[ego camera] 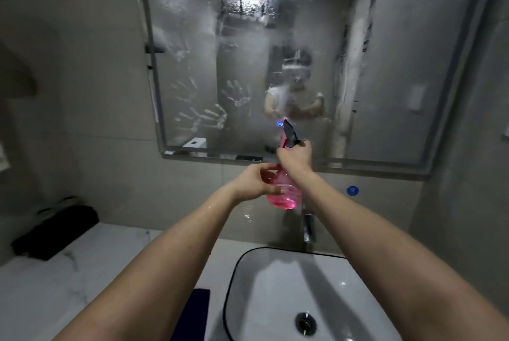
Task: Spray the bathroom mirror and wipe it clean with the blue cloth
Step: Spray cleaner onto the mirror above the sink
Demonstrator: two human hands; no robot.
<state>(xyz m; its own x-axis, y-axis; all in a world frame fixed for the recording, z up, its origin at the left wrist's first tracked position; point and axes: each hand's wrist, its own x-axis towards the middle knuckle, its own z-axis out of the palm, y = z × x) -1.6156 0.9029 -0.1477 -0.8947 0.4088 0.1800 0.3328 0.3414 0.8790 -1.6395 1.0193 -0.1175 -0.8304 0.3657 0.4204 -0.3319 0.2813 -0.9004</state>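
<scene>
Pink, see-through plastic forms the body of the spray bottle (pixel 283 193), which is held over the tap (pixel 308 226) with its long axis close to upright. Its black spray head (pixel 289 133) sits on top and points up and away, toward the lower middle of the mirror (pixel 399 71).

The right hand (pixel 296 154) is wrapped around the bottle's neck just under the head; whether a finger is squeezing the trigger is hard to tell. The left hand (pixel 254 182) curls its thumb and fingers against the left side of the rounded, ribbed body.

Hazy film, runs of white streaks and several handprints cover the glass, thickest on the left and in the middle. A small blue disc (pixel 352 190) sits on the grey wall below the frame.

Below lies a white basin (pixel 275 283) with a dark rim, rounded corners and a metal drain (pixel 305 322). The blue cloth (pixel 197 310), dark and flat, lies on the white marbled counter (pixel 49 291) just left of the basin, partly hidden by the left forearm. A black, soft-looking bundle (pixel 55 230) rests farther left against the wall.
</scene>
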